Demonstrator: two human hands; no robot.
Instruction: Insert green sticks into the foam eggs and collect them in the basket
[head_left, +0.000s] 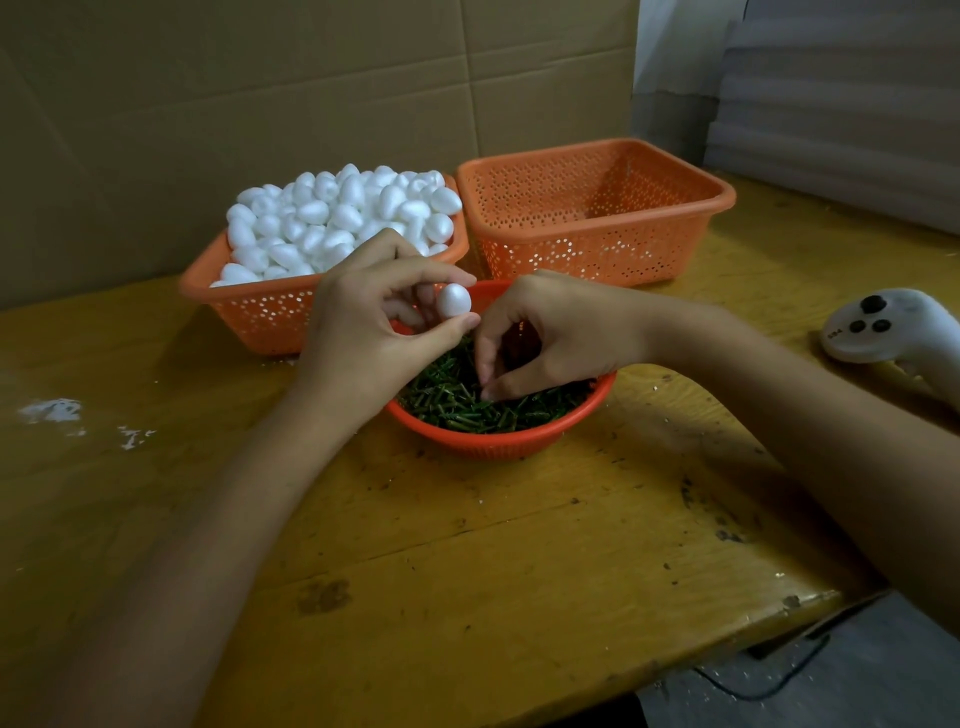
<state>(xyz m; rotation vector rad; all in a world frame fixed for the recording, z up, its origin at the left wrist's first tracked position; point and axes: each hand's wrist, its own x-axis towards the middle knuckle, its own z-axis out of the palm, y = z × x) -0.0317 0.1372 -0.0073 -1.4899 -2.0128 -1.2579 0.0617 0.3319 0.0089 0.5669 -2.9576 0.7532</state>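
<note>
head: egg (453, 300) in left hand (363, 325), right hand (563, 332) perhaps on sticks (462, 408)

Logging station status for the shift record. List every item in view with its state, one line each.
left hand: pinches the foam egg
foam egg: held, no stick showing in it
right hand: fingertips down among the green sticks, grip unclear
left basket: heaped with loose eggs
right basket: no eggs showing inside
bowl: holds the green sticks
controller: lying untouched, far right
</note>
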